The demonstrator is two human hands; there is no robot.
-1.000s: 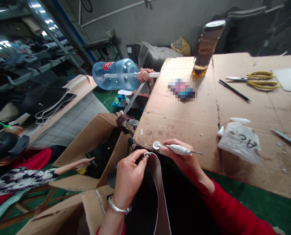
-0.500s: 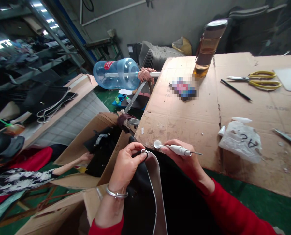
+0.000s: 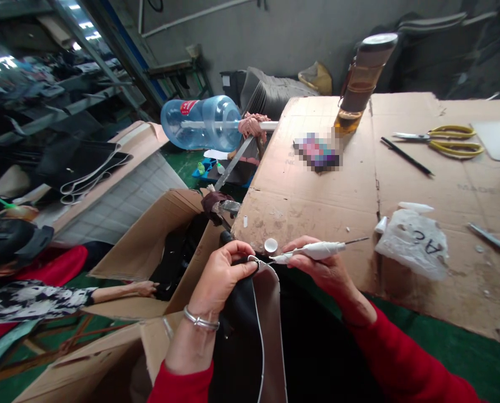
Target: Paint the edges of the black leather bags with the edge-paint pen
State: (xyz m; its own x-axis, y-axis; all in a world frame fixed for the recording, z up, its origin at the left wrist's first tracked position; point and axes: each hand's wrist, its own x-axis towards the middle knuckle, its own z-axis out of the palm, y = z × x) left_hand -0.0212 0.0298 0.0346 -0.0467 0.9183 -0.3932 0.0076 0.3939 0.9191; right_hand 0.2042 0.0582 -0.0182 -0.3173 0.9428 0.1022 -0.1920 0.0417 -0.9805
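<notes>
My left hand (image 3: pixel 222 274) is closed, pinching the top edge of a black leather-like piece (image 3: pixel 239 313) with a grey inner side and pale edges. The piece hangs down in front of me, and its lower part is lost against dark fabric. In my right hand (image 3: pixel 323 271) is a white, slim, pen-like tool (image 3: pixel 317 251) that looks wrapped in tape, with a thin metal rod out of its rear end. Its fine tip points left at the pinched edge; whether it touches, I cannot tell. Just behind the tip, a small round white cup (image 3: pixel 270 245) sits at the table edge.
The cardboard-covered table (image 3: pixel 317 207) bears yellow-handled scissors (image 3: pixel 451 140), a black pencil-like stick (image 3: pixel 407 157), a plastic bag (image 3: pixel 417 240), and a bottle of amber liquid (image 3: pixel 361 84). Cardboard boxes (image 3: pixel 149 240) stand left, where a co-worker's hand (image 3: pixel 144 289) reaches in. A blue water jug (image 3: pixel 201 123) lies sideways beyond.
The white tool has moved away from the small cup to the piece's edge, its tip now beside my left fingers. The co-worker's arm has shifted lower at the box.
</notes>
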